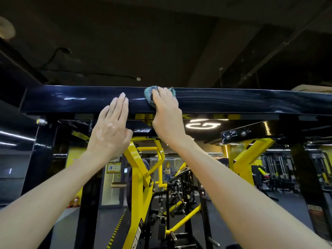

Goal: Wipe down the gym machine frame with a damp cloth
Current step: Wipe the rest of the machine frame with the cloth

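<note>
Right grip (167, 114), centre frame: fingers curled over a bunched teal cloth (150, 95), pressing it against the front face of the black top crossbeam (71, 99). Cloth sits near the beam's upper edge and pokes out on both sides of the knuckles.

Left grip (109, 128), just left of it: holds nothing, fingers straight and together, palm towards the beam, fingertips over its front face. Can't tell if there's real contact.

Wet streaks (224, 97) run along the beam to the right of the cloth.

Below the beam:
- yellow frame members (136, 168), lower centre
- black upright (41, 155), left
- bolted black bracket (242, 133), right
- lit logo sign (203, 125) behind, right of the right wrist

Dark ceiling with a pipe (265, 56), upper right. More gym machines far right, blurred.
</note>
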Tool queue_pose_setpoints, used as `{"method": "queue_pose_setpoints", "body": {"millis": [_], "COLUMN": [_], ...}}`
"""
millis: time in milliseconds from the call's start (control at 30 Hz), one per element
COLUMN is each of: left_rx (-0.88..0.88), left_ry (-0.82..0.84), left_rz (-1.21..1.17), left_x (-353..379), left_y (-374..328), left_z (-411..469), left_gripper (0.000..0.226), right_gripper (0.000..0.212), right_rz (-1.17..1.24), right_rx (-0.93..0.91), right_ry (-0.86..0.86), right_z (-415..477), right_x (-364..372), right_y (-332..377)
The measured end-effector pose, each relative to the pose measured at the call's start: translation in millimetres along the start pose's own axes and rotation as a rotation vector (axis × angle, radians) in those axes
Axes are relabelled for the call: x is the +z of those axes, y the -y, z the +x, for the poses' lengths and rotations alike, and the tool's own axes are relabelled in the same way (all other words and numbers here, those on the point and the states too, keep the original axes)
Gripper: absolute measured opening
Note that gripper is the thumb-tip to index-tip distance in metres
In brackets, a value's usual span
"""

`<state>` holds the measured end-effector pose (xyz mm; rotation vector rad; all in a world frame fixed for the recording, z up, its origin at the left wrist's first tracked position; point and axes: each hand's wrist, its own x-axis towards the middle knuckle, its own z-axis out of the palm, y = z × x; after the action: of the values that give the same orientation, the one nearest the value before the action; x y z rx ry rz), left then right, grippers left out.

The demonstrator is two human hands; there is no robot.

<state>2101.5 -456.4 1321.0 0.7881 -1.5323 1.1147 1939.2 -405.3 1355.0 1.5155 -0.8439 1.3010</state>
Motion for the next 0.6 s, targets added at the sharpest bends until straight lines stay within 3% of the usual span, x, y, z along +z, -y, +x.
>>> {"method": "queue_pose_setpoints", "body": {"millis": [133, 300, 467, 600], "left_rx": [0.046, 0.075, 0.031, 0.017], "left_ry": [-0.038, -0.08, -0.07, -0.038], "left_rz": [-0.039, -0.051, -0.029, -0.036], "left_x": [0, -3, -9, -4], "left_y": [3, 25, 59, 73], "left_z": [-1, -10, -23, -27], "left_gripper": [0.07, 0.07, 0.071, 0.07], "right_gripper": [0.051, 0.042, 0.038, 0.037], "right_rz": [-0.015, -0.142, -0.239, -0.196], "right_rx": [-0.006, 0.195, 0.373, 0.222], "right_ry": [0.011, -0.155, -0.246, -0.237], "right_z": [-5, -18, -6, 3], "right_x": [-23, -53, -30, 9], "right_y": [-25, -54, -30, 11]}}
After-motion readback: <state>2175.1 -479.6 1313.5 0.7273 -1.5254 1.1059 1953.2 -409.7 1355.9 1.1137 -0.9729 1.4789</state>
